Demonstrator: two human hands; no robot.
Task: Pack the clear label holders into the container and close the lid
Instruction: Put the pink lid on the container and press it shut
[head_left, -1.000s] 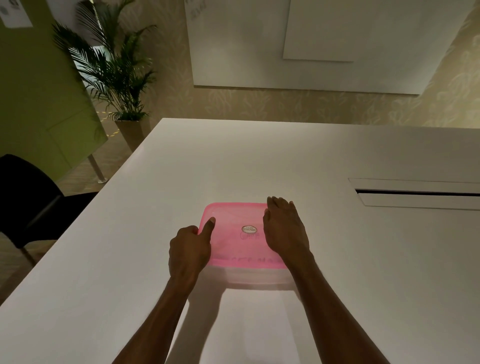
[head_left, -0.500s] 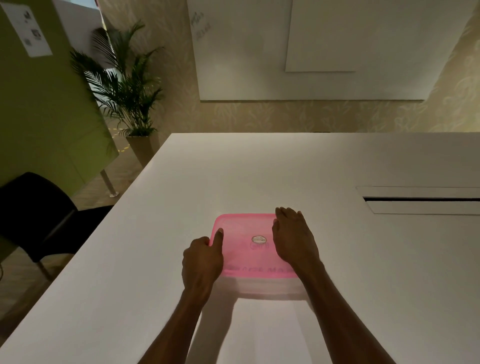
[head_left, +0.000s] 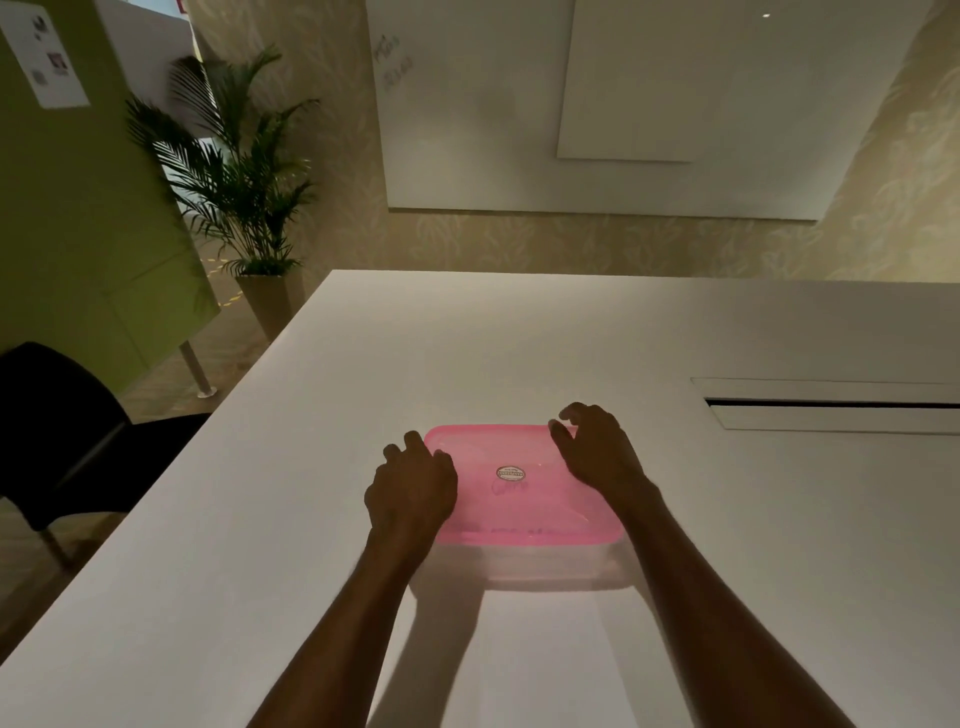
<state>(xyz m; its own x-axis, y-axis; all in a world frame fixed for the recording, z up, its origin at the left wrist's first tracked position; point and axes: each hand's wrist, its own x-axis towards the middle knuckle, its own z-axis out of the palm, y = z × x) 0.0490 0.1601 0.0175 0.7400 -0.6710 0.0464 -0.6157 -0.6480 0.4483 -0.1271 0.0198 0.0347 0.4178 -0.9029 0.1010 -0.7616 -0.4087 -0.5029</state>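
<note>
Item: container (head_left: 550, 564), clear-walled, rectangular, with a pink translucent lid (head_left: 519, 512). Location: on the white table (head_left: 519, 353), near the front edge, between the 2 forearms.

Orientation: long axis ran left to right across the view. The lid sat level on the rim and covered the whole opening; the clear wall showed only along the near side, below the pink edge.

Hands: the left hand (head_left: 413, 486) lay on the lid's left edge, knuckles up, fingers curled and close together over the far-left corner, clamped on nothing. The right hand (head_left: 597, 457) rested on the right part of the lid, fingers bent and slightly apart, tips at the far-right corner; whether they hooked the rim could not be told. Both hands touched the lid, 1 at each short end, equally near.

Key relation: the lid lay directly under both palms, so any remaining press would go straight down at the 2 far corners, which sat just ahead of the fingertips.

Appearance: lid glossy, faintly see-through, with 1 small oval sticker (head_left: 510, 473) at centre. Contents showed as vague shapes through the plastic; the label holders could not be made out.

Status, as judged: packing appeared done, lid apparently seated, final pressing of the corners probably in hand.
</note>
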